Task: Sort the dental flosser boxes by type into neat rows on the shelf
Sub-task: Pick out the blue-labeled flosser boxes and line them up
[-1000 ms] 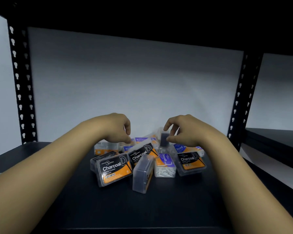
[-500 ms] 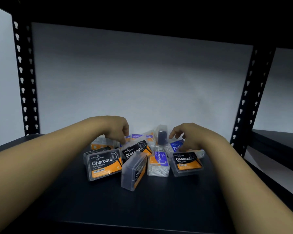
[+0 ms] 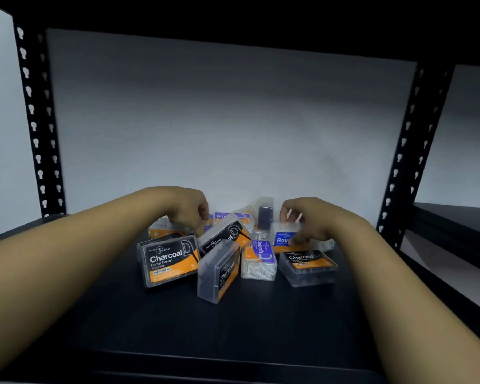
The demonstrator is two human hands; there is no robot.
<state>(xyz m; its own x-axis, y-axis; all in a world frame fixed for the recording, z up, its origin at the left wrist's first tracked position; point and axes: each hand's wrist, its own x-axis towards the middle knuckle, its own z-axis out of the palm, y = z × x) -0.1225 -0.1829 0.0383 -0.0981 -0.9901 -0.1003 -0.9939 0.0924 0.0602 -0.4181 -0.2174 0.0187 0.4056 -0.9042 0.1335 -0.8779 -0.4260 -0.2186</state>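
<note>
A jumbled pile of clear flosser boxes lies mid-shelf. Black-and-orange Charcoal boxes: one flat [image 3: 168,259], one tilted [image 3: 225,235], one on its edge [image 3: 219,273], one at the right [image 3: 306,266]. A blue-labelled Smooth box [image 3: 259,259] lies between them, with another Smooth box [image 3: 225,216] behind. A dark box [image 3: 265,214] stands upright at the back. My left hand [image 3: 189,209] curls down with its fingertips at the tilted Charcoal box's top edge. My right hand [image 3: 313,220], blurred, closes around the blue-labelled Round box [image 3: 284,238].
The black shelf board [image 3: 233,328] stretches bare in front of the pile. Perforated black posts stand at the left [image 3: 36,120] and right [image 3: 405,151]. A grey back panel sits close behind. A neighbouring shelf [image 3: 455,217] lies to the right.
My right hand has left the upright box at the back, dropped to the right and closed on the Round box. My left hand has stayed on the pile.
</note>
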